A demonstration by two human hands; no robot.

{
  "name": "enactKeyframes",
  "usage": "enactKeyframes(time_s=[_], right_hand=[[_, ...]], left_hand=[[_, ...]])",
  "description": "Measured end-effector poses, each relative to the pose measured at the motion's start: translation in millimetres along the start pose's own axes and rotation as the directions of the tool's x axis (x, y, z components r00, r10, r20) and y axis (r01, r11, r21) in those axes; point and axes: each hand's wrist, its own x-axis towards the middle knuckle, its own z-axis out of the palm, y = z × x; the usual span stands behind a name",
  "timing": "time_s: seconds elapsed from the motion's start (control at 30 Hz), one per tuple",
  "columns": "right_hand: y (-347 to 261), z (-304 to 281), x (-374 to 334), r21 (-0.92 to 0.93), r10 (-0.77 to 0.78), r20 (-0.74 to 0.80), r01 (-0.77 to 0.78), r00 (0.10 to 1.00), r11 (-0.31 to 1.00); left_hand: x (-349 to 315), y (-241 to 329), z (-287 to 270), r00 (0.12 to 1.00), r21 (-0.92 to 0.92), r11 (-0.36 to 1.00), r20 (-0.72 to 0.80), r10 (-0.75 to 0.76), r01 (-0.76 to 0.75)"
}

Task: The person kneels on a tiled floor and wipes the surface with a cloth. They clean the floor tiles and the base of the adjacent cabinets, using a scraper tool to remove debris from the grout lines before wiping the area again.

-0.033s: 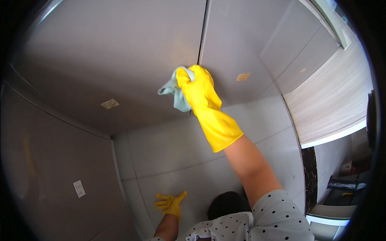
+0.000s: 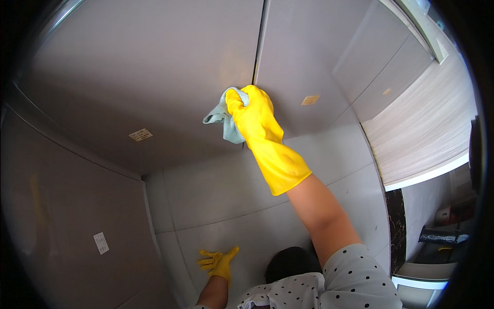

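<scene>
My right hand (image 2: 253, 110), in a long yellow rubber glove, is closed on a pale blue-green cloth (image 2: 229, 126). It is at the lower part of two glossy grey-brown door panels (image 2: 170, 67), at the dark vertical gap between them. One end of the cloth hangs out to the left of the glove. The fingertips and the cloth inside the grip are partly hidden. Low on the left, my left hand (image 2: 218, 262) in a matching yellow glove has its fingers spread and holds nothing; it hovers over or rests near the grey floor tiles (image 2: 206, 195), which I cannot tell apart.
Another dark panel (image 2: 62, 206) stands along the left with a white label (image 2: 101, 243). Small paper labels (image 2: 140, 135) are stuck on the doors. A pale wood-grain panel (image 2: 427, 121) with a white edge is on the right, near a dark floor strip (image 2: 396, 226).
</scene>
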Motion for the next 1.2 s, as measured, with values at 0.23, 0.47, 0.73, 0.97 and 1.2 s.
enactKeyframes(time_s=[0.23,0.47,0.73,0.97,1.2], right_hand=[[3.0,0.6,2.9,0.085,0.06,0.014,-0.061,0.998,0.995],[-6.0,-5.3,-1.2,0.0,-0.012,0.029,0.012,1.0,1.0],[-47.8,-36.9,-8.4,-0.024,0.01,0.171,-0.006,0.985,1.0],[-101.6,-98.6,17.3,-0.179,-0.751,-0.171,0.729,0.638,0.661],[-164.1,-92.2,65.8,-0.18,-0.934,-0.191,0.924,0.303,0.336]], left_hand=[[9.0,-7.6,2.9,0.998,-0.026,0.998,-0.018,0.055,-0.055],[-5.4,5.1,-0.3,0.998,-0.079,0.995,0.031,-0.055,0.057],[5.7,3.3,12.9,0.998,-0.005,1.0,0.061,0.024,-0.023],[1.1,0.0,-0.3,0.999,-0.002,1.0,0.037,0.012,-0.012],[-21.7,6.7,-25.5,0.996,-0.008,1.0,0.09,-0.014,0.014]])
